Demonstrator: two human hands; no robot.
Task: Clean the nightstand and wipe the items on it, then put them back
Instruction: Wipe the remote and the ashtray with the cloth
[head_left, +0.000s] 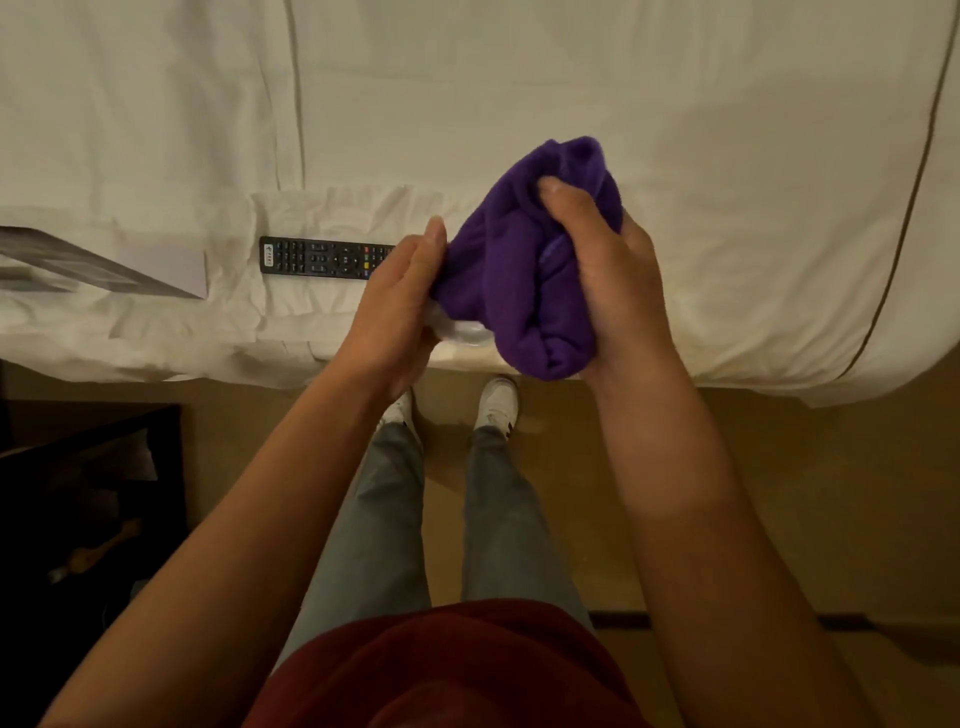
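The right hand (608, 280) is clutching a bunched, fuzzy purple cloth (519, 280) around a clear glassy object (462, 332) the left hand (400, 312) is holding.

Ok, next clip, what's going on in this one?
A person stands at the edge of a bed wiping something with a purple cloth. The right hand grips the bunched cloth, while the left hand holds a clear item mostly wrapped inside it; what it is can't be told. A remote and a booklet lie on the bedsheet to the left.
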